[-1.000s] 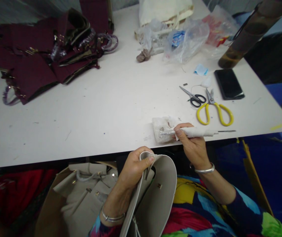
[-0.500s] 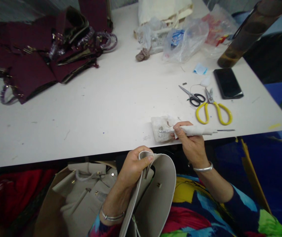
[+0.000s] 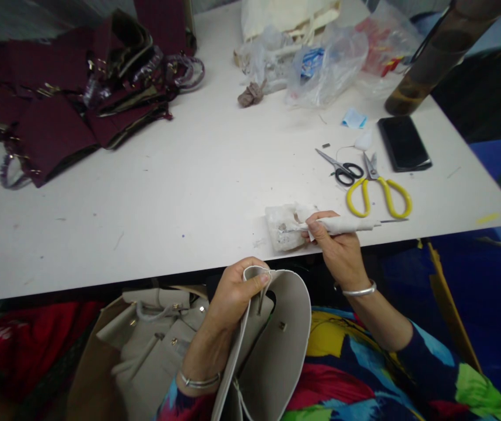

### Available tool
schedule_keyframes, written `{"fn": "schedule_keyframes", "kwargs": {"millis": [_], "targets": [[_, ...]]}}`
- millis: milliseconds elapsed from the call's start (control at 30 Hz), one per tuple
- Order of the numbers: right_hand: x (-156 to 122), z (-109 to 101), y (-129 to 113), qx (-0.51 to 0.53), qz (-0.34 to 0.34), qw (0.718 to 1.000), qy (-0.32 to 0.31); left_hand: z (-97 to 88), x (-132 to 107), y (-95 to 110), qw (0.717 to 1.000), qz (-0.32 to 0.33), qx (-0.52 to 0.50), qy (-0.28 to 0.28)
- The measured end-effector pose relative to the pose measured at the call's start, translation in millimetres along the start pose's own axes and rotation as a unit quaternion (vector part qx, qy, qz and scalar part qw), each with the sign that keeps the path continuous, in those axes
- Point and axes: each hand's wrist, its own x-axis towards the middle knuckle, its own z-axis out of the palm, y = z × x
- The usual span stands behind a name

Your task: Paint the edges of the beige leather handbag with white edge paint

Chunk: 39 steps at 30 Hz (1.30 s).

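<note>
My left hand point(image 3: 237, 292) pinches the upper edge of a light grey bag point(image 3: 292, 327), which hangs open below the table's front edge. A small metal fitting shows on the bag's inner face. In my right hand point(image 3: 338, 251) is a thin pointed tool with a white-wrapped handle point(image 3: 347, 224); a metal rod sticks out of its right end. The tool's left tip rests at a whitish, stained pad point(image 3: 281, 231) lying on the table by the front edge. My right fingers partly hide the tool and the pad's right side.
Black-handled scissors point(image 3: 342, 169), yellow-handled scissors point(image 3: 377, 187) and a black phone point(image 3: 405, 143) lie to the right. Behind are plastic bags point(image 3: 327, 70) and a brown bottle point(image 3: 435, 64). Maroon bags point(image 3: 57, 128) are heaped at left. Grey bags point(image 3: 158, 327) fill a carton point(image 3: 86, 362) below.
The wrapped tool has shifted slightly left at the pad along with my right hand. My left hand keeps its hold on the bag; the whole view has moved a little.
</note>
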Motion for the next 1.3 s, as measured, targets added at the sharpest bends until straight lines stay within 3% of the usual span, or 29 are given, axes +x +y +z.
{"fn": "schedule_keyframes", "kwargs": {"millis": [133, 267, 367, 833, 1033, 1200, 1300], "targets": [[-10.7, -2.5, -4.5, 0.029, -0.015, 0.999, -0.002, -3.6, 2.6, -2.2, 1.000, -0.002, 0.004, -0.003], [-24.5, -4.7, -12.5, 0.092, -0.012, 0.987, -0.131, -4.8, 1.9, -0.6, 1.000, -0.002, -0.010, -0.019], [-30.0, -4.0, -15.6, 0.109, -0.012, 0.978, -0.176, -5.7, 0.7, 1.3, 0.999, -0.006, -0.017, -0.028], [-29.2, 3.0, -19.3, 0.094, 0.006, 0.978, -0.188, -1.6, -4.2, 4.4, 1.000, -0.003, -0.004, -0.027], [-29.6, 7.7, -23.2, 0.077, -0.001, 0.983, -0.168, 2.2, -9.3, 3.7, 1.000, 0.005, 0.010, 0.000], [-37.6, 3.6, -17.6, 0.070, -0.050, 0.980, -0.180, 3.6, -14.6, 1.5, 0.999, 0.024, -0.007, 0.035], [-44.3, -2.6, -14.7, 0.019, -0.171, 0.957, -0.235, 5.0, -18.3, 2.3, 0.998, 0.038, -0.025, 0.039]]}}
